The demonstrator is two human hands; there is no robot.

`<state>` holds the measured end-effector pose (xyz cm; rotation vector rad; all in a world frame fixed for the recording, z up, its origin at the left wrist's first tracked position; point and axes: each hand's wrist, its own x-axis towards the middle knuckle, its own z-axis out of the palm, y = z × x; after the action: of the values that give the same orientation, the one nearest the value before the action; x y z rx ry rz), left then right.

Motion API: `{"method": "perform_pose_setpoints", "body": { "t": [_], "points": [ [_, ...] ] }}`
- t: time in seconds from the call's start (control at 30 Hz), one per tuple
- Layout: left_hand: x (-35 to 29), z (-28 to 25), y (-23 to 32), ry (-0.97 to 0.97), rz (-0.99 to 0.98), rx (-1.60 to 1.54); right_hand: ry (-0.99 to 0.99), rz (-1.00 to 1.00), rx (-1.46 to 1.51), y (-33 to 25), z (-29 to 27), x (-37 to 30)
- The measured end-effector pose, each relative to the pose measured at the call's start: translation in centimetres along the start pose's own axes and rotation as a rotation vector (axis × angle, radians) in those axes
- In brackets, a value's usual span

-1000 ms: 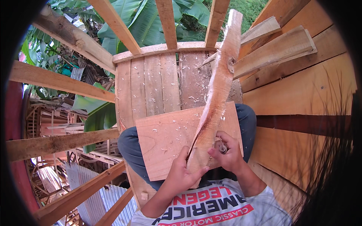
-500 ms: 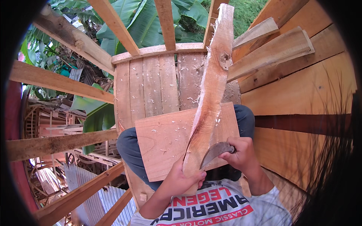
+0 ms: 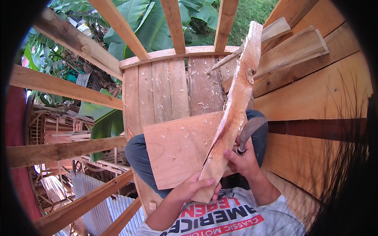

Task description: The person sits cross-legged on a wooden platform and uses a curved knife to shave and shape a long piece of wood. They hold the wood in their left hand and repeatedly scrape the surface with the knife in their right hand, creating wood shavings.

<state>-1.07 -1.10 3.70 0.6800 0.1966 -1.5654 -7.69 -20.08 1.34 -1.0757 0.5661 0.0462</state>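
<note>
A long, rough-edged wooden plank (image 3: pixel 235 106) slants up and away from me, with a knot hole near its far part and a dark crack along its left edge. My left hand (image 3: pixel 195 187) grips its near end, thumb on top. Against the plank's right edge, my right hand (image 3: pixel 243 159) is closed round the handle of a curved knife (image 3: pixel 250 129), whose blade points up and to the right, apart from the wood. The right thumb rests on the plank. Beneath it, a flat wooden board (image 3: pixel 179 147) lies across my lap, sprinkled with shavings.
Slatted wooden floor (image 3: pixel 161 92) with shavings stretches ahead, bounded by a curved rail (image 3: pixel 177 54) and upright posts. Loose wood offcuts (image 3: pixel 293 51) lean at the far right beside a plank wall (image 3: pixel 311 98). Outside are banana leaves (image 3: pixel 151 31) and corrugated metal sheets (image 3: pixel 88 196).
The plank's far end has swung right and come nearer. My right hand has turned the knife's blade upward, away from the plank, and its thumb now touches the wood.
</note>
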Motion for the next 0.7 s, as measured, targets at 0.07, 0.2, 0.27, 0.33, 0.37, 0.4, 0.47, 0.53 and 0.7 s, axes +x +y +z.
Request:
{"method": "perform_pose_setpoints", "body": {
  "t": [0.07,0.2,0.27,0.33,0.37,0.4,0.47,0.53,0.7],
  "points": [
    [0.0,-0.2,0.1,-0.062,-0.058,-0.049,0.046,-0.285,-0.122,1.0,0.4,0.5],
    [-0.1,-0.1,-0.2,-0.050,0.017,0.048,-0.110,-0.472,-0.761,-0.7,-2.5,0.0],
    [-0.1,0.0,-0.1,-0.022,0.029,0.102,-0.033,-0.466,-0.851,-1.1,-3.0,-0.1],
    [-0.4,0.2,0.3,0.012,0.020,0.173,0.062,-0.527,-0.985,-1.2,-3.4,-0.1],
    [-0.4,0.4,0.1,0.038,0.088,0.334,0.119,-0.591,-1.075,-1.0,-3.7,0.0],
    [-0.4,0.6,-0.4,0.065,0.157,0.496,0.177,-0.655,-1.164,-0.8,-4.0,0.1],
    [-0.7,1.2,-0.5,0.063,0.145,0.609,0.214,-0.741,-1.163,-0.5,-4.6,0.5],
    [-1.5,2.2,-0.1,0.008,-0.017,0.513,0.272,-0.782,-1.176,-0.9,-5.3,0.8],
    [-0.6,1.2,-1.8,-0.057,0.096,0.473,0.371,-0.733,-1.333,-2.0,-6.0,1.7]
  ]
}}
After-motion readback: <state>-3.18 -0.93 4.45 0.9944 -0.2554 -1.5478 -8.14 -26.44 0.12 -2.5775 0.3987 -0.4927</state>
